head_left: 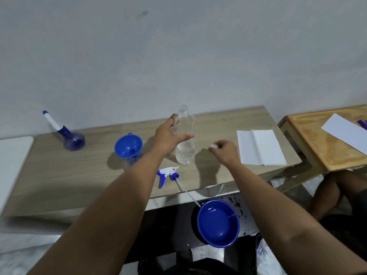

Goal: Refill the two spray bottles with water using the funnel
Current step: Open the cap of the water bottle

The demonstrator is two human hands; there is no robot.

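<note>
standing upright on the surface [79, 175], an uncapped clear bottle [185, 151] is held by the left hand [168, 135]; a small white cap [214, 145] is pinched by the right hand [226, 151]. the blue funnel [128, 145] is seated in one spray bottle [135, 158]; a second spray bottle [74, 140] stands far left.

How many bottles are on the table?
3. A spray bottle far left, a second bottle under the funnel, a water bottle mid-table at the left hand. None seems hidden.

Funnel [127, 144] in open bottle [135, 158], second bottle [74, 142] — capped
</note>
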